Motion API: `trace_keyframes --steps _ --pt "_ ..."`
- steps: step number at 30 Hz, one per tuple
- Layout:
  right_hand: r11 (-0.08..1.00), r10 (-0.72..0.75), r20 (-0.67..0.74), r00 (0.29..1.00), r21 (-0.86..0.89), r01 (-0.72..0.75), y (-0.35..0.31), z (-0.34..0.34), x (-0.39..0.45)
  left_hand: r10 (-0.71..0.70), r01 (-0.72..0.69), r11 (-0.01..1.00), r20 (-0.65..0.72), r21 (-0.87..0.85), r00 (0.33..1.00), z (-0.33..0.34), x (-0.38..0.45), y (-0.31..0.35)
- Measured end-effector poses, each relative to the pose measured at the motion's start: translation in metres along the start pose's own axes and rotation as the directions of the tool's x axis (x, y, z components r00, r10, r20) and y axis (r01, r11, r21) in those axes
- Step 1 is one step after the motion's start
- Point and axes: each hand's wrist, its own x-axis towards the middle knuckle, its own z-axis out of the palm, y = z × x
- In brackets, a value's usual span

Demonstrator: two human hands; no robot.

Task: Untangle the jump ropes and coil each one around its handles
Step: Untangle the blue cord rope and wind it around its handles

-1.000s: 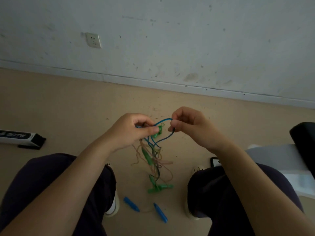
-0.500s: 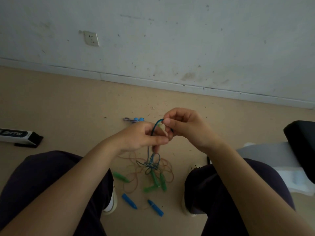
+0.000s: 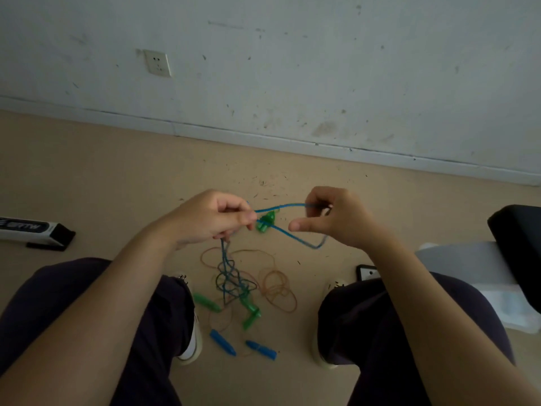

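Observation:
A blue rope [image 3: 281, 206] stretches in a loop between my two hands above the floor. My left hand [image 3: 210, 219] pinches the ropes where a green handle [image 3: 265, 221] hangs beside its fingertips. My right hand [image 3: 336, 218] hooks its curled fingers around the blue loop, thumb stretched out below. From my left hand a knot of blue and green strands [image 3: 231, 279] drops to the floor. Green handles [image 3: 251, 316] and two blue handles [image 3: 223, 342] lie between my feet, with thin brown rope loops [image 3: 278, 288] spread around.
My knees in dark trousers frame the pile on the tan floor. A black and white box [image 3: 32, 231] lies at the left, a phone [image 3: 367, 272] by my right knee, and a dark chair over white plastic [image 3: 512, 259] at the right. A white wall rises behind.
My hands have moved apart, drawing the blue rope out into a wide loop. The right hand shifted right and its thumb has come off the rope.

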Motion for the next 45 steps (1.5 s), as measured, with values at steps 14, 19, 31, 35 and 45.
trace_keyframes --steps 14,19,31,35,45 --pt "0.998 0.06 0.251 0.966 -0.008 -0.06 -0.015 0.013 -0.002 -0.126 0.114 0.988 0.112 0.106 0.986 0.004 0.005 -0.008" --pt "0.997 0.071 0.106 0.992 -0.029 -0.068 0.0 -0.006 -0.002 -0.289 0.231 0.898 0.109 0.374 0.951 -0.011 0.0 -0.014" --pt "0.889 -0.022 0.407 0.913 0.426 -0.168 -0.024 0.015 -0.011 -0.101 0.1 0.994 0.03 0.041 0.994 0.022 0.007 -0.001" --pt "0.911 0.034 0.369 0.929 0.37 -0.181 -0.023 0.027 -0.009 -0.07 0.071 0.997 0.088 -0.005 0.994 0.028 0.006 -0.002" --pt "0.977 0.091 0.093 0.991 0.186 -0.107 -0.016 0.001 -0.005 -0.155 0.142 0.954 0.029 0.262 0.988 -0.021 -0.005 -0.003"
